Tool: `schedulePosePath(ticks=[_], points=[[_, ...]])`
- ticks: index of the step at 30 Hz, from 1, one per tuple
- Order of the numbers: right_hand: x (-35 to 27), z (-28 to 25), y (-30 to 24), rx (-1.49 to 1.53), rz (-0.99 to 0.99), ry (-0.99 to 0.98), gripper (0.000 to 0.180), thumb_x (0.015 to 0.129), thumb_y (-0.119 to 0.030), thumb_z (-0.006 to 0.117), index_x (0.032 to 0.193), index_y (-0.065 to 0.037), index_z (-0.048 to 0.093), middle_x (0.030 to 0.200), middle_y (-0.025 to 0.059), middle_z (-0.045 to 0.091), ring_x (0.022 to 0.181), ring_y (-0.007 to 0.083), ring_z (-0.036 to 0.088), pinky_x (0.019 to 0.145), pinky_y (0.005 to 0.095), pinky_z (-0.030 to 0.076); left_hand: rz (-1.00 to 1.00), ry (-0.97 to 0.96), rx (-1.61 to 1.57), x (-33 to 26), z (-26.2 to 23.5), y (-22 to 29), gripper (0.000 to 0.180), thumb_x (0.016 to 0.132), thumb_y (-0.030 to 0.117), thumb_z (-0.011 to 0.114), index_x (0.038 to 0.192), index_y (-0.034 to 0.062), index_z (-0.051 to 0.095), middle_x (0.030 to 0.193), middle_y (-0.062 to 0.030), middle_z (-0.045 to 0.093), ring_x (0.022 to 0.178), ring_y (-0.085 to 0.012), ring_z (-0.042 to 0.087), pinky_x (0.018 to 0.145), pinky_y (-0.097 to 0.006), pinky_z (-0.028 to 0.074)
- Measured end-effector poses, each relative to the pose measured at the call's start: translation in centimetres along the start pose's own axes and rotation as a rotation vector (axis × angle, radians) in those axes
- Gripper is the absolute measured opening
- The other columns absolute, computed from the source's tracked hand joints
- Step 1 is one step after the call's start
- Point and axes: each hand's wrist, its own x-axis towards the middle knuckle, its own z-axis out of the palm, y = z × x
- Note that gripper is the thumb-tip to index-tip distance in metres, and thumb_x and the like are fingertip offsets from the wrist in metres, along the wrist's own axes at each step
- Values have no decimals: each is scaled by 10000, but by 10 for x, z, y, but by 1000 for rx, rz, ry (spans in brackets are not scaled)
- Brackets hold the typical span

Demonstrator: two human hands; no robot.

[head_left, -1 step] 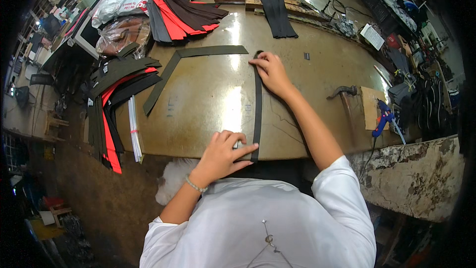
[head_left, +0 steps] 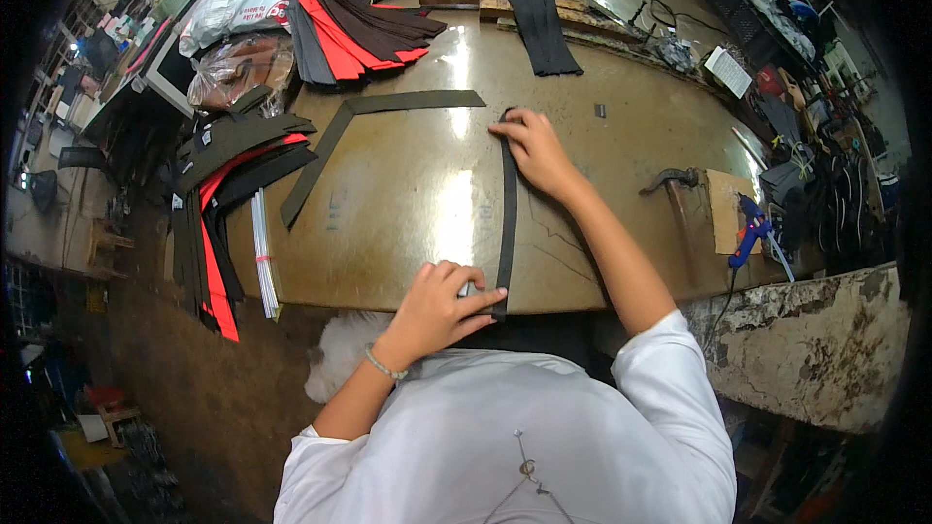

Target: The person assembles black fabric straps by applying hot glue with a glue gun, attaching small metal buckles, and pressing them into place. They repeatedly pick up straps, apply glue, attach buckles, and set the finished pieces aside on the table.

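Observation:
A narrow black fabric strip [head_left: 509, 213] runs lengthwise across the table from near its front edge toward the far side. At its near end, my left hand [head_left: 442, 311] is closed with thumb and forefinger on the strip. A small whitish object [head_left: 468, 288] shows partly between those fingers; its kind is hidden. My right hand [head_left: 539, 150] pinches the strip's far end, fingers bent over it. Left of the strip, a dark olive band [head_left: 408, 100] lies flat, bent at an angle, touching neither hand.
Bundles of dark and red strips [head_left: 218, 194] hang over the left edge beside a thin white bundle [head_left: 262, 252]. More strips [head_left: 359, 24] and black bands [head_left: 544, 29] lie farther back. A clamp [head_left: 675, 180] and a blue glue gun [head_left: 749, 233] are on the right.
The strip's far end and my right hand have come slightly nearer to me. My left hand stays almost in place at the near end.

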Motion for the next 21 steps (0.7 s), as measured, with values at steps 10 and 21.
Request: schedulePosePath(ticks=[10,21], points=[[-130,-64,-119,462,88,-231,514,692,-21,789,1170,-66,608,1202,124,457,954,212,536,811,311,483,-122,506,-365,12,6,19,226,675,32,760,889,89,716,830,-28,590,758,-202,541,662,-322,442],[-129,-2,-131,474,164,504,336,850,63,605,1167,-7,517,1114,167,508,912,230,587,737,309,520,9,572,-232,43,9,36,361,645,58,798,985,87,682,980,-71,608,850,-231,540,709,-325,453]])
